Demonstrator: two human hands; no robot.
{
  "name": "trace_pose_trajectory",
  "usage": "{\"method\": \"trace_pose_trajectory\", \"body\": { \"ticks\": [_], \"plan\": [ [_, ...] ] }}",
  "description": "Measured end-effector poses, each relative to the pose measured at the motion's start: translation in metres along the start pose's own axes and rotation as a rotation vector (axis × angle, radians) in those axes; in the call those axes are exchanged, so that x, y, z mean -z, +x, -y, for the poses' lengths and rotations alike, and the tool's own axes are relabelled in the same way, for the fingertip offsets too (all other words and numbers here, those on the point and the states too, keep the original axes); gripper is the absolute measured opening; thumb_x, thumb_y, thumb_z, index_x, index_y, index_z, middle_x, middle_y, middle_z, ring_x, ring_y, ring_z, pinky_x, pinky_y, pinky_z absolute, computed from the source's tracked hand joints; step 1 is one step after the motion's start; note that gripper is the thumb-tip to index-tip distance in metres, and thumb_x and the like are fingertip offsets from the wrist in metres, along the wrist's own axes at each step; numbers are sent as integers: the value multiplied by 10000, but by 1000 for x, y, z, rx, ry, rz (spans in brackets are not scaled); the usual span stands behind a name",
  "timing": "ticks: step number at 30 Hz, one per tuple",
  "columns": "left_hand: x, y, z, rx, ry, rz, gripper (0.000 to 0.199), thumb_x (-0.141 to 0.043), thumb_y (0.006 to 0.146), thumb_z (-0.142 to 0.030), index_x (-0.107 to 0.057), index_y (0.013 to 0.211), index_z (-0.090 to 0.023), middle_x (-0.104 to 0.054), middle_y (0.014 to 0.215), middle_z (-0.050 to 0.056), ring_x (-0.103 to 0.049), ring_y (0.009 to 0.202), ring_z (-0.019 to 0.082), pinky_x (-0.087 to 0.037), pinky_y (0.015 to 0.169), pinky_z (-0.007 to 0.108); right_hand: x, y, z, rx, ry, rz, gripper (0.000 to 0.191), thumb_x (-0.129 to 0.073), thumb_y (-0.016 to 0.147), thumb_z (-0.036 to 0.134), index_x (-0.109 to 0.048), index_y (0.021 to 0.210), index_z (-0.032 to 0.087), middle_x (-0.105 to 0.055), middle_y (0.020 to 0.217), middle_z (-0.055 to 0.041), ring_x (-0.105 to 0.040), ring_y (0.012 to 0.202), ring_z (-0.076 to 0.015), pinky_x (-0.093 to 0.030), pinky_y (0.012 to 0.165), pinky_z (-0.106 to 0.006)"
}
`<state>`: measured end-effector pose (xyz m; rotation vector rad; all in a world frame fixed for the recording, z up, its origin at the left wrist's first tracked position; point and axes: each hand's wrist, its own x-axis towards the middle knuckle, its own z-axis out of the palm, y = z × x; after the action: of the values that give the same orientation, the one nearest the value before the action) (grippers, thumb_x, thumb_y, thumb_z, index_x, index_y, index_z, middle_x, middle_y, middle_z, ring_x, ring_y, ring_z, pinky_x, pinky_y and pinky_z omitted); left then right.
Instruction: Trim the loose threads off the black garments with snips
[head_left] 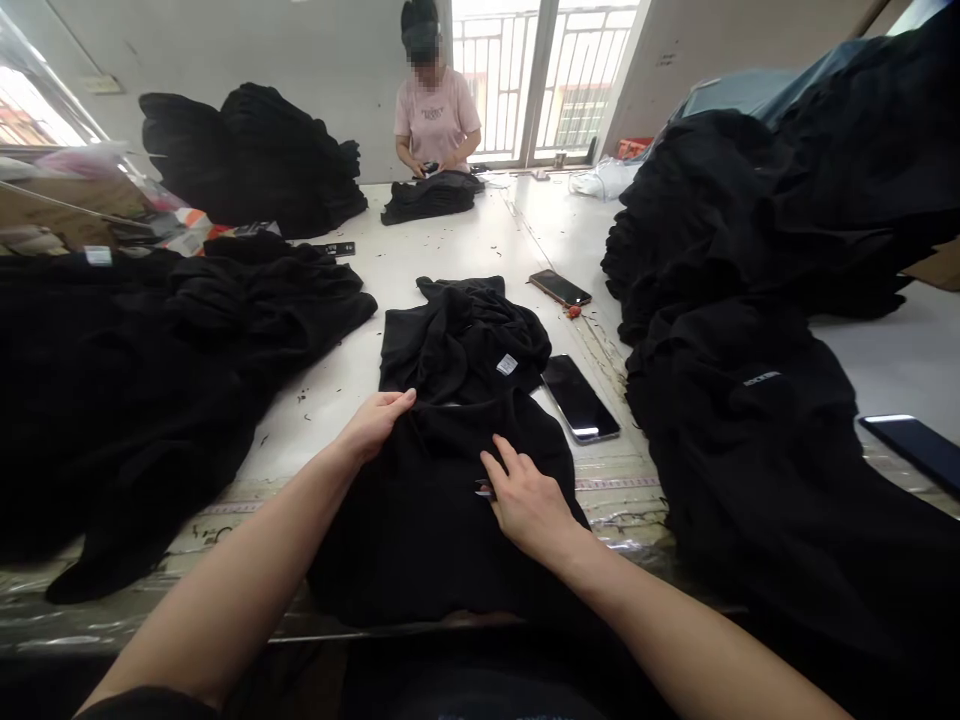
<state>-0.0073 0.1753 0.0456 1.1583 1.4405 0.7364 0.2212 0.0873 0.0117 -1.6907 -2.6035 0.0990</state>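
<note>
A black garment (450,510) lies spread over the near table edge, its upper part bunched up with a small white label (506,365) showing. My left hand (377,420) pinches the cloth at its left side between thumb and fingers. On the right part of the same cloth rests my right hand (525,490), index and middle fingers stretched forward. From under that hand poke the small pointed blades of thread snips (484,491); their handles are hidden in the palm.
Black garments are heaped at left (150,340) and right (720,230). Two phones, one near (581,398) and one farther (560,288), lie right of the garment; another phone (915,450) is far right. Across the table a person (437,115) handles a black folded pile (433,196).
</note>
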Motion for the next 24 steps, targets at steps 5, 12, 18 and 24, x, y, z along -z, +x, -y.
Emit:
{"method": "trace_pose_trajectory", "body": {
  "ticks": [5,12,18,24],
  "plan": [
    [-4,-2,-1,-15,5,6,467,-519,724,-639,-552,672,-176,-613,597,39,-607,546,187,-506,539,313,0,1,0,-9,12,22,489,-432,881,224,-436,1365,154,-326,1481,-158,-534,1081,-273,-569,686,-332],
    [-4,-3,-10,-222,260,-201,313,-546,774,-469,-590,672,-177,-610,714,45,-598,707,207,-484,653,315,0,0,-2,13,13,4,518,-450,853,195,-424,1368,150,-317,1484,-167,-543,1056,-276,-567,674,-338],
    [-74,19,-43,-507,443,-210,272,-512,839,-410,-673,875,-194,-643,967,85,-565,959,239,-387,920,361,-3,0,1,29,35,-24,565,-463,804,134,-415,1367,117,-322,1472,-197,-536,1055,-299,-561,695,-374],
    [-140,64,-46,-448,428,-53,149,-687,700,-280,-702,793,-165,-697,888,122,-620,903,284,-432,847,391,11,-12,-18,84,296,-100,386,-538,811,203,-568,1195,170,-525,1301,-125,-568,1021,-259,-549,784,-368]
  ]
}}
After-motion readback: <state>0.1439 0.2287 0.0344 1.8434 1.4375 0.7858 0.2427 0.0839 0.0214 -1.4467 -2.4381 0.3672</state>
